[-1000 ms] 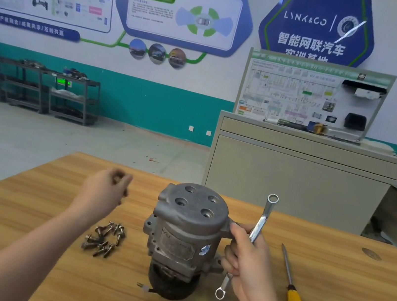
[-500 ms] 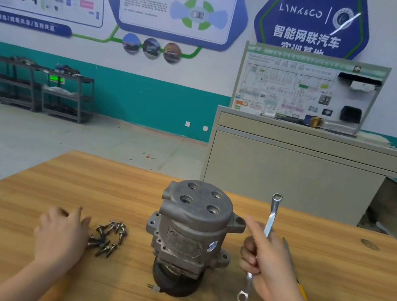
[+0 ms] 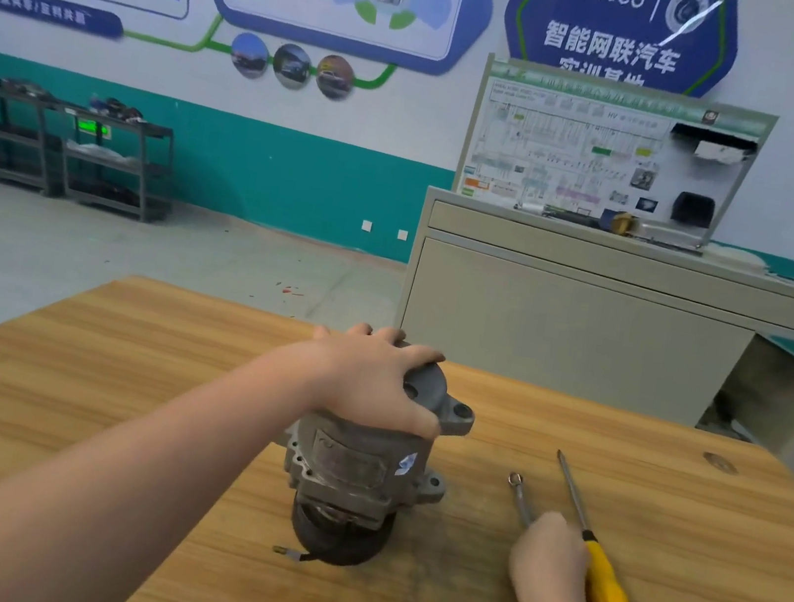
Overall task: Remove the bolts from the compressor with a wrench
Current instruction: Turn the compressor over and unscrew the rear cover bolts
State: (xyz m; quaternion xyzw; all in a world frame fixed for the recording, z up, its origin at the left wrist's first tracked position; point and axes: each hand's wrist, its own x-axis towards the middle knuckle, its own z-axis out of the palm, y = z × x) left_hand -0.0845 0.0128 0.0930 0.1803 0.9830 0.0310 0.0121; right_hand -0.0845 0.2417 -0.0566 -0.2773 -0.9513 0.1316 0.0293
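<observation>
Compressor [image 3: 357,471] top is gripped by the left hand [image 3: 372,380], while the wrench [image 3: 520,500] on the table [image 3: 115,360] is covered by the right hand [image 3: 549,559], grasp unclear.

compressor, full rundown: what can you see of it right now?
The compressor is a grey cast-metal cylinder standing upright on the wooden table, with a dark round pulley end at the bottom. Mounting ears with holes stick out on its right side, a worn label sits on the front, and a short wire pokes out low on the left. The left hand grips its top; the right hand doesn't touch it.
</observation>
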